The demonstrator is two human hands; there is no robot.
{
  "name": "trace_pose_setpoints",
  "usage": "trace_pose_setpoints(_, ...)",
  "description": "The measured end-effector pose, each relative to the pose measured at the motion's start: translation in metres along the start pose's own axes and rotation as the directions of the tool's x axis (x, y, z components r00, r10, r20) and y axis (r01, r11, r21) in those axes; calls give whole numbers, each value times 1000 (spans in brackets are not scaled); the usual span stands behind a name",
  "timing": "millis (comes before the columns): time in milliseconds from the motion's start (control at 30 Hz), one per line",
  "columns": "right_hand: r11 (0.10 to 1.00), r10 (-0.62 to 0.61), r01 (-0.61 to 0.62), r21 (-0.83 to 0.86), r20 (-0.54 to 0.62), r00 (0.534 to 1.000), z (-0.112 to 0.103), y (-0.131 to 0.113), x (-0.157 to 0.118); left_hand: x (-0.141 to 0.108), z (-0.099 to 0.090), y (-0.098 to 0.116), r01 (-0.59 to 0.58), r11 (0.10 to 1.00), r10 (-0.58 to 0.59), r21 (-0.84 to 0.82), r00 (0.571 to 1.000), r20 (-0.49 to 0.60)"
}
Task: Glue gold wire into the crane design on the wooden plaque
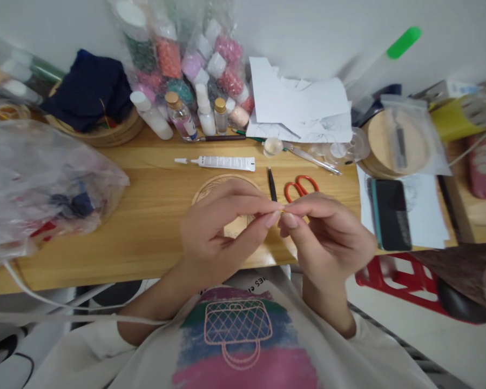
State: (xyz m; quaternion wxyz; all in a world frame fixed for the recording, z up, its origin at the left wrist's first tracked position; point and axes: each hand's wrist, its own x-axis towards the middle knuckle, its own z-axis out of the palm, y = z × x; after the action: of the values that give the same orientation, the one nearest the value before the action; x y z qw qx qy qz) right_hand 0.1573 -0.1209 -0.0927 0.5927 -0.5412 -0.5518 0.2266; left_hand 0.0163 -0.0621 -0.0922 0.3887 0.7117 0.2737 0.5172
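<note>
My left hand (222,219) and my right hand (328,232) meet fingertip to fingertip above the table's front part. Thumb and forefinger of each are pinched on a tiny yellow piece (282,211), mostly covered by the fingers, so its kind does not show. Beneath my left hand lies a round wooden disc (204,187) with a line pattern, partly hidden. Just beyond the fingertips are a slim black pointed tool (271,183) and orange-handled scissors (302,188), whose blades are hidden behind my right hand. A white glue tube (227,162) lies farther back.
Bottles (182,116) and bagged jars of coloured bits (170,56) line the back. White papers (299,102) lean by the wall. A phone (391,214) rests at right, near a round wooden box (389,143). A plastic bag (44,183) covers the left side.
</note>
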Motion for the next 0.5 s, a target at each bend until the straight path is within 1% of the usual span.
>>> trace_pose_setpoints(133,998,52,-51,-30,26,998,-3,-3,2,2,-4,-3,-26,999,24,41,999,48)
trace_pose_setpoints(233,997,47,-43,-61,62,997,-5,-5,5,6,-11,-5,-95,993,86,74,989,122)
trace_pose_setpoints(300,995,29,-21,-95,86,996,-7,-6,7,9,-16,-6,-133,986,114,104,979,171)
trace_pose_setpoints(400,989,-25,42,-145,118,993,-10,-7,9,13,-21,-4,-172,970,127,173,962,243)
trace_pose_setpoints(500,982,-78,100,-163,139,987,-11,-8,10,16,-24,0,-209,951,142,227,950,279)
